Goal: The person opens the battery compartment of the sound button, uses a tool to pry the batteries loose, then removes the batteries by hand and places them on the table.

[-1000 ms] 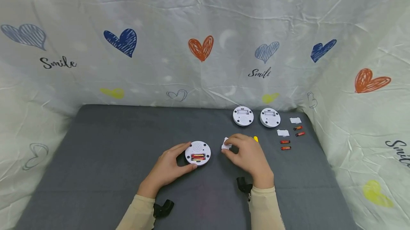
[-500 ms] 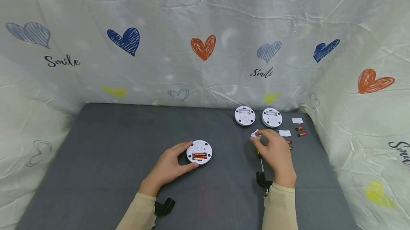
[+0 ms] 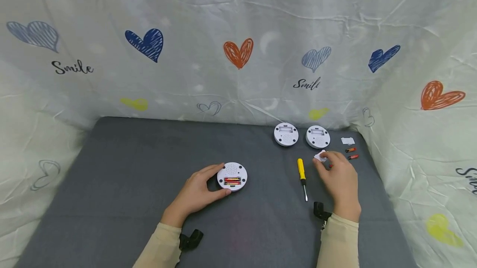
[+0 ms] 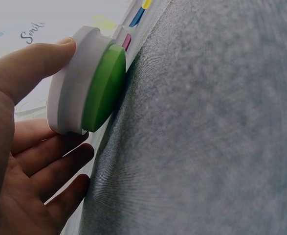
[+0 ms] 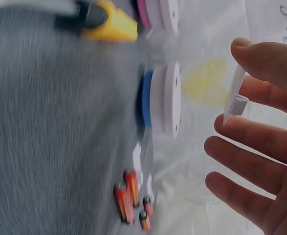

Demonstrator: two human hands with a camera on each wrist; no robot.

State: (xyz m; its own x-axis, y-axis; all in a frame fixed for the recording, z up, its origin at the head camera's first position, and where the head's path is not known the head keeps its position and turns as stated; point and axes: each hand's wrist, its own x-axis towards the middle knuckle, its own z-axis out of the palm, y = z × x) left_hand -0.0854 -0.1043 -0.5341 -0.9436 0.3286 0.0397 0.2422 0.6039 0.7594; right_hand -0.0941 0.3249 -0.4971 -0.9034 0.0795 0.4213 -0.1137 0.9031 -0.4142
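Observation:
My left hand (image 3: 195, 195) grips a round white sound button (image 3: 228, 170) by its edge, thumb near side, fingers far side. It lies upside down, its green dome (image 4: 104, 88) facing the table. Two red-and-gold batteries (image 3: 232, 181) sit in its uncovered compartment. My right hand (image 3: 340, 183) pinches a white battery cover (image 5: 233, 95) between thumb and fingers, up off the table; a small tab sticks out of it. Below and around that hand lie loose red batteries (image 5: 124, 203) and another white cover (image 5: 137, 164), both largely hidden by the hand in the head view.
A yellow-handled screwdriver (image 3: 301, 169) lies left of my right hand. Two more upside-down buttons, one (image 3: 285, 134) with a pink dome and one (image 3: 318, 137) with a blue dome, stand at the back, compartments without batteries. One cover (image 3: 348, 141) and batteries (image 3: 352, 157) lie at the back right.
My right hand has moved right with the battery cover, passing over the screwdriver, which now shows whole. The left hand and its button have stayed in place.

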